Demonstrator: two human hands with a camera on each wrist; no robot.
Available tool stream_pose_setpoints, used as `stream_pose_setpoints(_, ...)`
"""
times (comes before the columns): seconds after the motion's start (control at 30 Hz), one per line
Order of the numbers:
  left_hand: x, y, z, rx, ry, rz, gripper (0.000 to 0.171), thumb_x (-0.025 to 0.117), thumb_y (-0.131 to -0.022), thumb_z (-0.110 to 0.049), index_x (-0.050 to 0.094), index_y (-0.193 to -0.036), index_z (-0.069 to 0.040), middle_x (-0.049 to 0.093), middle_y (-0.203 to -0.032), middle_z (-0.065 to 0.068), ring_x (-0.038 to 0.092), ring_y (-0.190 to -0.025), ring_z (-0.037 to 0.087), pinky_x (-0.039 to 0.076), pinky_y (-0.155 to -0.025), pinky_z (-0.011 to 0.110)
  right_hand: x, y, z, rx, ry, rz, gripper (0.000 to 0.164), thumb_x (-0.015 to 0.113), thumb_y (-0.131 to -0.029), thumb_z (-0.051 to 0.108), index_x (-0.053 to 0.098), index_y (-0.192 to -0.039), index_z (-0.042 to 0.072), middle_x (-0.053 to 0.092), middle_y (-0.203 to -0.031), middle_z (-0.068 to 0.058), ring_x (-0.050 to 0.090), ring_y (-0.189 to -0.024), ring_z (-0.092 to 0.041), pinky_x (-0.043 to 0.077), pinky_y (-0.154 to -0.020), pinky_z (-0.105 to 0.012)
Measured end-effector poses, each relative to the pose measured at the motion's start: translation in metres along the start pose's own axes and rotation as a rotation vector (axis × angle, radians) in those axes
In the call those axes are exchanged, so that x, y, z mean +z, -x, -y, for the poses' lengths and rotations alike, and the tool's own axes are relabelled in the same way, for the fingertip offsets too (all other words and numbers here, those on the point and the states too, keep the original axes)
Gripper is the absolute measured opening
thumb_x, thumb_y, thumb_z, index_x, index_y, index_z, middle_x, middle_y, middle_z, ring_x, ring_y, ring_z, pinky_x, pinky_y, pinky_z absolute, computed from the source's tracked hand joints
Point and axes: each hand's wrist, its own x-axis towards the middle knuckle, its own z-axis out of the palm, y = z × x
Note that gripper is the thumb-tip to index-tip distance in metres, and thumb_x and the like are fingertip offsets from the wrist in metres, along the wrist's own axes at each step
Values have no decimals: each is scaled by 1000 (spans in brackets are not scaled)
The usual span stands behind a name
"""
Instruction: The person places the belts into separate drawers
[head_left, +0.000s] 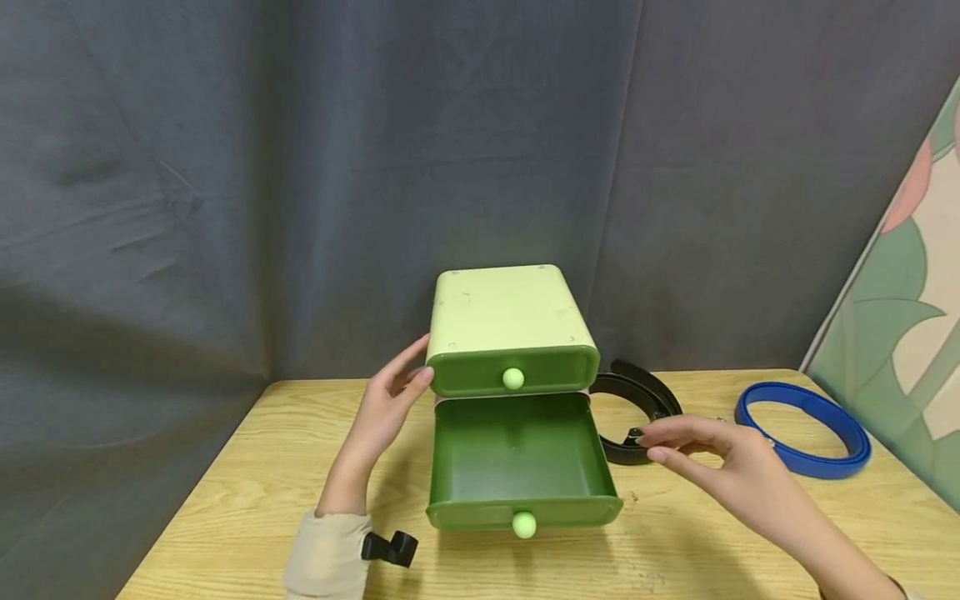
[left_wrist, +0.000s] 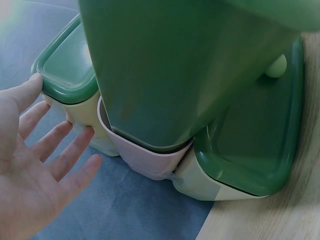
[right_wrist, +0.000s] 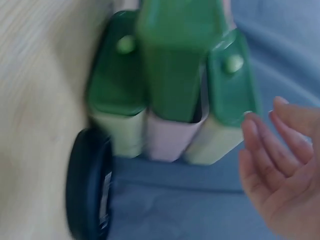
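A small stacked drawer unit (head_left: 510,308) stands on the table, with pale casings and green drawer fronts. Its middle drawer (head_left: 517,450) is pulled far out, and nothing shows inside it; the top drawer (head_left: 472,375) and the bottom drawer (left_wrist: 260,150) are closed. My left hand (head_left: 382,412) touches the left side of the top casing with fingertips and thumb, its fingers fairly straight in the left wrist view. To the right of the unit my right hand (head_left: 738,467) hovers with loosely bent fingers, holding nothing. In the right wrist view that hand (right_wrist: 285,165) is apart from the unit.
A coiled black belt (head_left: 652,392) lies on the wooden table (head_left: 247,492) right of the unit, partly behind my right hand. Farther right is a coiled blue belt (head_left: 825,462). A grey curtain (head_left: 450,167) hangs behind, and a painted panel (head_left: 892,333) borders the right side.
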Motion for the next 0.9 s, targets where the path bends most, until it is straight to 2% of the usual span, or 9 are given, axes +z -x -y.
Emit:
stream_pose_setpoints(0.23,0,0,-1,3,0,0,51,60,-101,-25,46,-150,-22,42,-153,2,50,-130,32,37,-107,54,-2,-18,-34,-100,-14,76,26,75,-88,5,74,-109,21,73,-100,11,66,-83,-5,52,-70,-20)
stream_pose_setpoints(0.5,0,1,0,-2,-3,6,52,60,-101,-25,45,-150,-22,43,-152,3,51,-129,31,38,-107,53,-3,-26,-67,-109,18,148,27,75,-87,6,73,-111,19,71,-97,10,63,-81,-4,51,-68,-25)
stream_pose_setpoints(0.73,-1,1,0,-1,-10,-5,50,60,-101,-24,46,-150,-22,45,-151,3,53,-127,28,38,-106,53,2,-29,-91,-154,130,174,31,81,-83,17,72,-113,23,71,-106,10,62,-96,-5,51,-74,-27)
stream_pose_setpoints(0.9,0,1,-1,1,-19,-7,51,60,-101,-25,47,-150,-23,46,-150,2,53,-127,27,38,-107,53,5,-31,-108,-181,184,175,37,84,-80,21,71,-115,22,70,-109,9,62,-104,-9,53,-81,-36)
